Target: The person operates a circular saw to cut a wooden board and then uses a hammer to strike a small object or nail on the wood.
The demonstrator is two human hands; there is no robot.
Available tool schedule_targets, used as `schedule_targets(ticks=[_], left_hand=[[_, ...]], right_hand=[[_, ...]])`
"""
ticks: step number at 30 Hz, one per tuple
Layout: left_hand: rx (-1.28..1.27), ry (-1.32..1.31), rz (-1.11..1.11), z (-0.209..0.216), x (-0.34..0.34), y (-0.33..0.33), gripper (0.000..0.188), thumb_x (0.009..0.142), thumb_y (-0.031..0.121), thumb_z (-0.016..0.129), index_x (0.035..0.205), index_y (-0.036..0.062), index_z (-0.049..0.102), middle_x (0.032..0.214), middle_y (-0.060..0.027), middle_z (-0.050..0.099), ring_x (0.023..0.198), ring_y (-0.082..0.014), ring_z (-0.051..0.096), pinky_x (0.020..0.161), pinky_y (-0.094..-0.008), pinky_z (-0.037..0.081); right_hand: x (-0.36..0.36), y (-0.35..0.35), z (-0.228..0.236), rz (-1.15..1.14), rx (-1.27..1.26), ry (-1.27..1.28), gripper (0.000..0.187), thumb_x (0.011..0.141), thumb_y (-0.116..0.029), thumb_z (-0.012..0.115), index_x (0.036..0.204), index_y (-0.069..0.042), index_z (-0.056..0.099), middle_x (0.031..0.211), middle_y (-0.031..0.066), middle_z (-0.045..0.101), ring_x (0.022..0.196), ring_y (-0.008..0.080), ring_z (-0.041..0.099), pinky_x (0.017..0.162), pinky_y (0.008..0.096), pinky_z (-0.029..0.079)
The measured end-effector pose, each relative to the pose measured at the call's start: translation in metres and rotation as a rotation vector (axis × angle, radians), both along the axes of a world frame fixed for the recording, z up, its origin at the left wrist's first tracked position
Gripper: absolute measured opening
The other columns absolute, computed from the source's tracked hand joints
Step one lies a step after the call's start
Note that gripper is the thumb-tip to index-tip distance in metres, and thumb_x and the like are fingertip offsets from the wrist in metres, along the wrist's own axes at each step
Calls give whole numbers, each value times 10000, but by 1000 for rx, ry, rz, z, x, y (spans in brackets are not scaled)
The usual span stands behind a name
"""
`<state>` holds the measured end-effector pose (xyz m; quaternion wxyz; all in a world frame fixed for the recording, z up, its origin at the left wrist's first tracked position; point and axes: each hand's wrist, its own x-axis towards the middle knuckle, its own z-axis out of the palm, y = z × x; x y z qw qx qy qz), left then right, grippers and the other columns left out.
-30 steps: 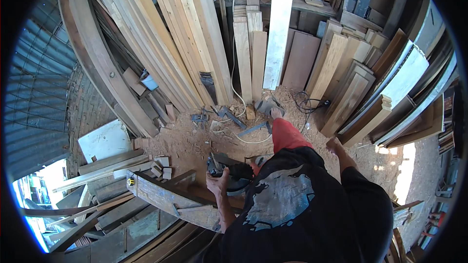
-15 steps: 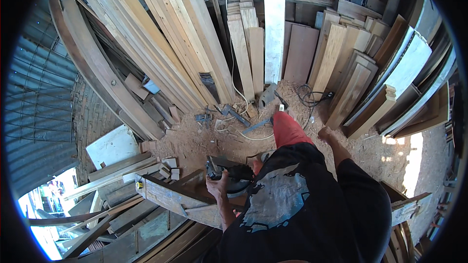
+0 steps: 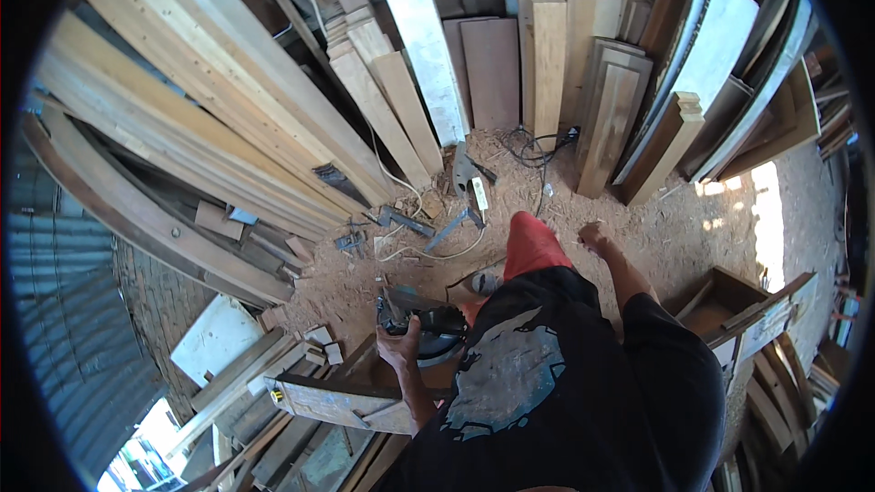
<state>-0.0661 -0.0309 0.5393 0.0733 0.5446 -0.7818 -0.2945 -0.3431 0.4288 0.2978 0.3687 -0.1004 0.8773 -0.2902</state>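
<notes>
My left hand is closed around the body of a black circular saw with a round dark guard, held low at my left side above a wooden workbench frame. A dark cord runs beside the saw near my foot. Away from my body on the right, my right hand hangs with its fingers curled, and nothing shows in it. Ahead on the sawdust floor lie a white power strip, a grey hand saw and a dark angled metal tool.
Long timber boards lean at the left. Shorter planks and a white post stand ahead. A black cable coil lies by the planks. Offcuts and a white board lie left. An open wooden box stands right.
My view has turned to the right, so the boards and post have shifted left in it. The saw stays in my left hand. My right arm still hangs out at the side.
</notes>
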Motion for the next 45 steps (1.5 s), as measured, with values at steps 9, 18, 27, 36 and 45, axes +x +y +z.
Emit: schedule_targets(ticks=[9, 18, 27, 36, 45], left_hand=[[261, 219, -321, -1, -122, 62, 648, 677, 260, 902, 1191, -46, 652, 1025, -188, 739, 931, -327, 725, 844, -430, 563], [484, 469, -557, 15, -253, 192, 586, 736, 59, 856, 1246, -58, 592, 1120, -169, 705, 978, -227, 696, 872, -375, 561], [463, 339, -770, 55, -307, 304, 557, 728, 104, 854, 1217, -20, 619, 1103, -111, 695, 981, -200, 670, 886, -359, 549], [495, 381, -903, 2, -314, 314, 611, 680, 198, 881, 1199, -19, 642, 1041, -122, 695, 938, -238, 669, 872, -378, 541], [805, 427, -1023, 20, -357, 357, 483, 787, 141, 802, 1209, -10, 623, 1075, -47, 659, 941, -145, 614, 887, -299, 494]], right_hand=[[-15, -63, 42, -260, -163, -258, 363, 906, -420, 576, 1012, -128, 763, 972, 97, 737, 948, 267, 644, 864, 415, 487], [-29, 2, 141, -439, -379, -575, 528, 890, -647, 605, 1203, -235, 715, 1306, 132, 609, 1308, 330, 416, 1089, 509, 242], [-36, 58, 197, -809, -842, -852, 621, 1028, -485, 518, 1452, -33, 488, 1547, 180, 431, 1375, 366, 451, 1173, 486, 356], [-1, 71, 101, -1299, -1127, -971, 471, 1042, -271, 553, 1413, 18, 523, 1385, 184, 595, 1290, 300, 550, 1133, 443, 417], [-6, 78, 78, -1397, -1235, -873, 340, 1080, -264, 505, 1204, 17, 650, 1091, 137, 737, 942, 269, 709, 879, 406, 578]])
